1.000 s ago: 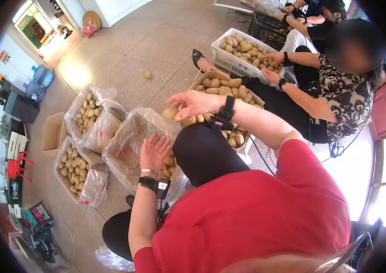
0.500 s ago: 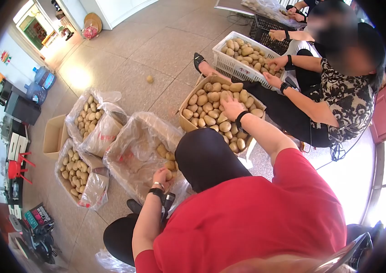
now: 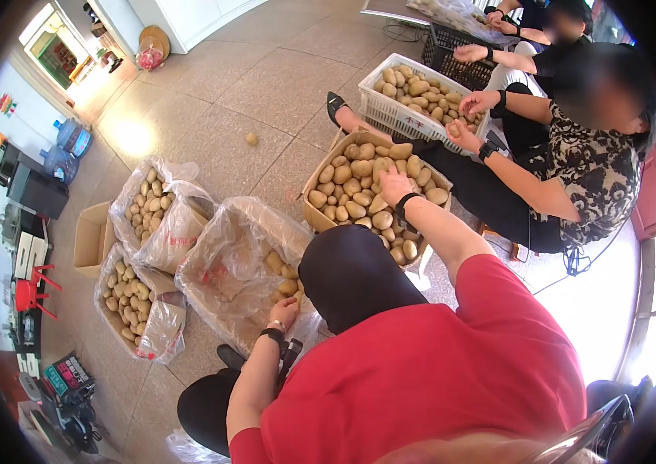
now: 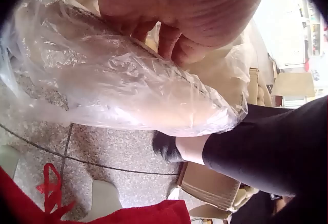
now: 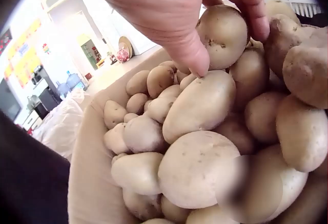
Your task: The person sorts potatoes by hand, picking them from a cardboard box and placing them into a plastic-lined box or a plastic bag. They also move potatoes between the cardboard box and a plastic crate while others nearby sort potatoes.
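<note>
My right hand (image 3: 396, 185) reaches into a cardboard box (image 3: 311, 211) heaped with potatoes. In the right wrist view its thumb and fingers grip one potato (image 5: 221, 38) from both sides, on top of the heap. My left hand (image 3: 285, 311) is down inside the near edge of a box lined with clear plastic (image 3: 216, 290), beside a few potatoes (image 3: 275, 263) in its right corner. In the left wrist view the fingers of the left hand (image 4: 179, 11) drop behind the plastic-covered rim (image 4: 148, 88); their tips are hidden, so I cannot tell whether they hold a potato.
Two plastic-lined boxes of potatoes (image 3: 146, 203) (image 3: 125, 298) and a bare cardboard box (image 3: 92, 241) stand to the left. One potato (image 3: 251, 139) lies on the floor. Beyond my right arm, a seated person (image 3: 587, 178) handles potatoes over a white crate (image 3: 401, 116); others sit behind.
My right hand moved from above the lined box, where it carried a potato, to the full box and grips a potato there. My left hand turned from palm up to reaching down inside the lined box.
</note>
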{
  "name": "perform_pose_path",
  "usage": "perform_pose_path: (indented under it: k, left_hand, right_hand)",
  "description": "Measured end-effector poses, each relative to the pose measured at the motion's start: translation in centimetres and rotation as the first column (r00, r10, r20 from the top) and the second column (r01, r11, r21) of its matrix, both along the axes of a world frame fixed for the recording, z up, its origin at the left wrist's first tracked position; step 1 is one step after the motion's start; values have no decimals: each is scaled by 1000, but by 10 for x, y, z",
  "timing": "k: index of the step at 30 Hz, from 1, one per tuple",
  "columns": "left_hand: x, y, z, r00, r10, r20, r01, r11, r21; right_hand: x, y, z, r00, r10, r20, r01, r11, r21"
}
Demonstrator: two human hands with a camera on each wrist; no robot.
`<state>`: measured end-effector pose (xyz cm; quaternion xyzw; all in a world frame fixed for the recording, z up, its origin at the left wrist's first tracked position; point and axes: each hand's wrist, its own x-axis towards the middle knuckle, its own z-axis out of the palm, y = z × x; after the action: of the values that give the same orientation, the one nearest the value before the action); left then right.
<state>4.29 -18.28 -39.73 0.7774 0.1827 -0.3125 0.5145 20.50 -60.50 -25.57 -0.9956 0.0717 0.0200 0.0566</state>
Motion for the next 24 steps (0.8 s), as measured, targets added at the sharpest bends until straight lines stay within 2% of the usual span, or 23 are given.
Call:
perform_pose_path:
  k: [1, 3, 4, 6, 7, 8, 9, 10, 12, 13, 14, 15, 16, 17, 18, 19, 21, 22, 23, 24]
  left_hand:
    - [2, -5, 19, 1000, 2, 0, -2, 1000, 0]
    - [9, -18, 78, 965, 162, -208, -213, 943, -255]
    - [13, -14, 72, 965, 163, -207, -215, 942, -258]
    - [23, -6, 62, 947, 240, -212, -312, 845, -435]
    - [28, -11, 79, 948, 240, -210, -311, 844, -437]
    - [36, -15, 96, 923, 300, -241, -381, 797, -469]
    - [43, -21, 120, 894, 355, -273, -447, 742, -499]
    - [48, -24, 137, 895, 355, -270, -445, 742, -501]
    - [56, -31, 170, 878, 356, -319, -462, 464, -756]
    - [59, -36, 192, 879, 357, -316, -460, 463, -758]
    - [60, -43, 217, 885, 350, -306, -432, 375, -820]
    - [59, -48, 236, 891, 345, -294, -398, 283, -873]
    - [59, -51, 249, 892, 348, -290, -395, 283, -874]
    - [59, -53, 260, 896, 343, -283, -373, 233, -898]
    - [58, -54, 265, 900, 338, -276, -351, 183, -918]
    - [58, -49, 255, 900, 340, -274, -348, 181, -920]
    - [62, -31, 208, 898, 338, -281, -391, 323, -862]
    - [62, -22, 181, 897, 341, -280, -391, 321, -863]
    - [59, -14, 150, 875, 315, -369, -467, 346, -813]
    - [53, -8, 130, 842, 289, -456, -538, 373, -756]
  right_hand:
    - [-1, 2, 2, 1000, 2, 0, -2, 1000, 0]
    - [-5, 9, 12, 1000, 17, 21, -17, 1000, 14]
    - [-3, 12, 16, 1000, 19, 23, -20, 1000, 12]
    - [1, 23, 27, 998, 58, 27, -63, 960, 273]
    - [7, 30, 32, 987, 135, 83, -155, 933, 324]
    - [14, 39, 36, 968, 207, 142, -245, 896, 370]
    - [15, 54, 53, 938, 301, 170, -345, 840, 418]
    - [15, 72, 83, 898, 390, 203, -439, 771, 461]
    - [13, 107, 135, 849, 520, 95, -441, 597, 670]
    - [10, 122, 158, 782, 614, 103, -484, 495, 721]
    - [6, 134, 175, 704, 700, 120, -514, 386, 766]
    - [3, 144, 183, 702, 701, 124, -518, 384, 764]
    - [1, 152, 189, 668, 740, 81, -448, 312, 838]
    - [0, 156, 194, 627, 778, 44, -364, 242, 899]
    - [-1, 157, 197, 657, 752, 52, -389, 279, 878]
    - [3, 153, 187, 655, 754, 54, -392, 278, 877]
    - [16, 136, 147, 778, 586, 228, -514, 383, 768]
    - [17, 127, 135, 805, 586, 92, -455, 511, 730]
    - [16, 114, 125, 824, 564, -45, -394, 630, 669]
    - [6, 101, 116, 838, 543, -43, -448, 732, 513]
